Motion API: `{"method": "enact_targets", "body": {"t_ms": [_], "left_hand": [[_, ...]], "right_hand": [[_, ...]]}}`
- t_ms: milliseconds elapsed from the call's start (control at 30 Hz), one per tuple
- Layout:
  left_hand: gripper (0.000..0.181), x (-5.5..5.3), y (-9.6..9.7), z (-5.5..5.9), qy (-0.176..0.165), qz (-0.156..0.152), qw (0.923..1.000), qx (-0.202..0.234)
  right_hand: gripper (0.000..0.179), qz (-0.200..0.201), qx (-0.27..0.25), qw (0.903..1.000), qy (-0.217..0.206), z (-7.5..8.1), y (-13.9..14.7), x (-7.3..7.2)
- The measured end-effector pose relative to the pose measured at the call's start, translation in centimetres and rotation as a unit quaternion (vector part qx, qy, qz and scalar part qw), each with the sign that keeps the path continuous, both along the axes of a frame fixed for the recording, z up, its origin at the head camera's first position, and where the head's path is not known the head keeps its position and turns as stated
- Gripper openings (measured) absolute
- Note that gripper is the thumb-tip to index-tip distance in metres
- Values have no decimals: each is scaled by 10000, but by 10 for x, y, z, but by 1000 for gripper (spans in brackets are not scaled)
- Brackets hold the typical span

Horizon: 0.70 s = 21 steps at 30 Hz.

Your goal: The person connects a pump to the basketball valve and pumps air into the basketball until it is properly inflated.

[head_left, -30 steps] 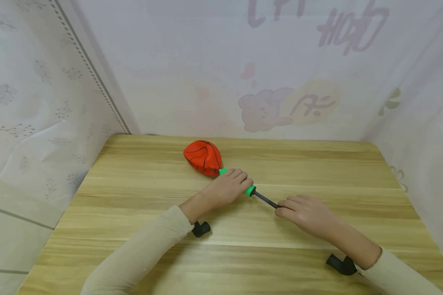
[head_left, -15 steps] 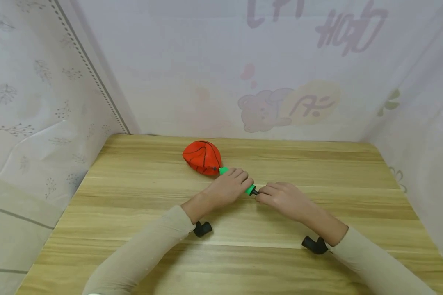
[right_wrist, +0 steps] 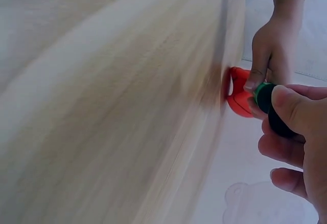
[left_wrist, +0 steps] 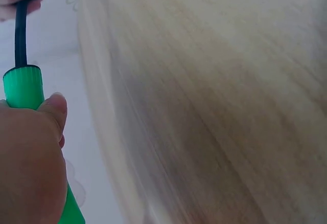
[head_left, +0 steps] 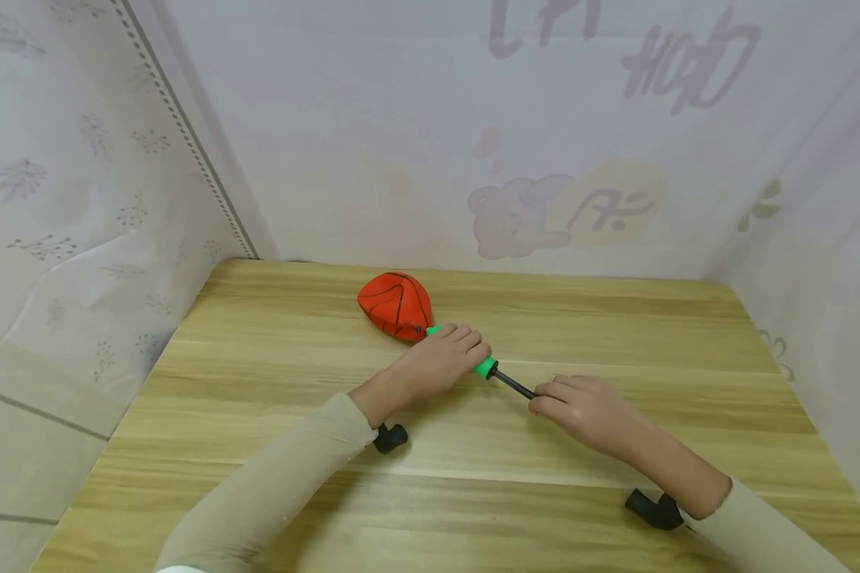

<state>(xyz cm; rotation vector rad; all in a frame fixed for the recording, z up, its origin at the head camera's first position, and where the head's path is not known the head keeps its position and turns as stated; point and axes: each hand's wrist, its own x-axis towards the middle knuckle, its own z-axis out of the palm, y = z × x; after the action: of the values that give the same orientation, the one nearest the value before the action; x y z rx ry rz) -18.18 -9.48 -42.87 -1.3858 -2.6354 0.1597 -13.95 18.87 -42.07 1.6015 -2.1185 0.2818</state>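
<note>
A green hand pump [head_left: 485,367] lies slantwise above the table, its far end at a dented red ball [head_left: 396,306] with black basketball lines. My left hand [head_left: 437,362] grips the green barrel, thumb along it in the left wrist view. From the barrel's near end a stretch of black rod [head_left: 514,383] stands out. My right hand [head_left: 584,410] holds the rod's outer end; the right wrist view shows thumb and fingers around the black handle [right_wrist: 280,121]. Where pump and ball meet is mostly covered by my left fingers.
The wooden table [head_left: 258,358] meets a printed curtain [head_left: 373,119] at the back, with more curtain on both sides. Black wrist-worn pieces stick out below the left wrist [head_left: 390,438] and the right wrist [head_left: 652,509].
My right hand went in toward the barrel, hiding most of the rod, then came back out to the lower right. My left hand and the ball stay nearly in place.
</note>
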Motion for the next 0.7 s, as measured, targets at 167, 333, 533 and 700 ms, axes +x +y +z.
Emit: {"method": "enact_targets", "body": {"t_ms": [167,333,533,700], "left_hand": [[19,1,0,0,-4,25,10000,-74],[19,2,1,0,-23,1,10000,-66],[21,3,4,2,-25,75,9999,-119],[20,4,6,1,135,78,9998,-100]], "right_hand": [[46,-34,-97,9999,81,1,17,11],[43,60,-225,9997,5,4,29,20],[40,12,-297,9995,53,9,27,19],[44,-47,-72,10000,3,13,15,11]]}}
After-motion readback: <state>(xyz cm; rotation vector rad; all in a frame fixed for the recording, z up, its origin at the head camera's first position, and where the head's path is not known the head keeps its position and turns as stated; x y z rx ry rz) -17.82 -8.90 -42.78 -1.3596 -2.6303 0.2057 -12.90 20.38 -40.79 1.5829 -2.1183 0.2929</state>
